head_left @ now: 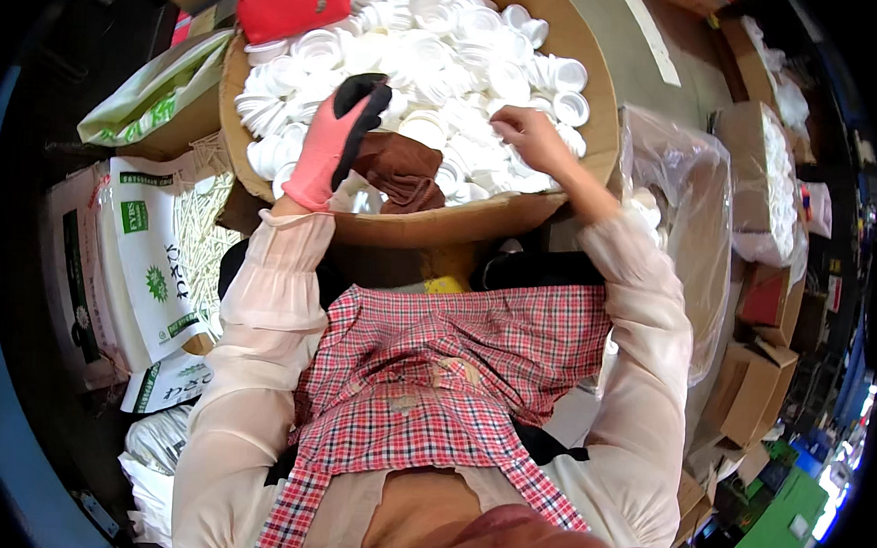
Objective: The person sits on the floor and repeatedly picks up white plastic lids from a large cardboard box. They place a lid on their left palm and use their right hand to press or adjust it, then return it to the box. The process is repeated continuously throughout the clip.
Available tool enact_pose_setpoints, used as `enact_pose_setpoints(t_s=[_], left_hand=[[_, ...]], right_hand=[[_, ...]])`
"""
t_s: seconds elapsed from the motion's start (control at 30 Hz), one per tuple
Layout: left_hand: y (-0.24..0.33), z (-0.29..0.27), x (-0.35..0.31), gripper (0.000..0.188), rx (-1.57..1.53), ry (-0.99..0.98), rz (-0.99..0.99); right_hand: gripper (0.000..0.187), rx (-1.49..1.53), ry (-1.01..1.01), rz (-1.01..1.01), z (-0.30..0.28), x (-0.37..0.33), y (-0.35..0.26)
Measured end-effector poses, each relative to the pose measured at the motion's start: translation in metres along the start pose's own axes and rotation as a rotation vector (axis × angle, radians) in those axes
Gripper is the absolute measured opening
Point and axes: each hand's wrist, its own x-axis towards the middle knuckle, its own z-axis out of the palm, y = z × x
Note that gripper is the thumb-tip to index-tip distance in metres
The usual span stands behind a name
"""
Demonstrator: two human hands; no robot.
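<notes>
A large round-cornered cardboard box (431,232) in front of me is heaped with white plastic lids (430,60). My left hand (331,149), in a pink glove with black fingers, is over the left part of the heap with its fingers curled in. Anything between those fingers is hidden. Over the right side of the lids is my bare right hand (532,138), its fingertips drawn together; a white piece there cannot be told from the lids behind. A brown cloth (404,178) lies at the box's near edge, just right of my left wrist.
On the box's far left rim rests a red pouch (294,6). Left of the box are printed white sacks (147,249) and many thin pale sticks (203,232). Clear plastic wrapping (684,227) stands to the right, and beyond it are cardboard boxes (755,390).
</notes>
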Motion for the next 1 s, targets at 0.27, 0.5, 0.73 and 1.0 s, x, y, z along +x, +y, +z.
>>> enact_pose_setpoints(t_s=[0.27, 0.5, 0.73, 1.0], left_hand=[[0.003, -0.023, -0.008, 0.034, -0.061, 0.067, 0.041], [-0.022, -0.033, -0.005, 0.059, -0.845, 0.093, -0.203], [0.023, -0.034, -0.008, 0.076, -1.343, -0.298, -0.035], [0.037, -0.048, -0.006, 0.079, -1.408, -0.537, 0.034]], right_hand=[[0.023, -0.061, -0.147, 0.504, 0.109, 0.079, 0.030], [0.020, 0.437, 0.068, 0.239, 0.015, 0.071, -0.087], [0.049, -0.098, 0.123, -0.034, 0.034, 0.115, -0.020], [0.064, 0.057, -0.137, 0.039, 0.080, 0.142, 0.051]])
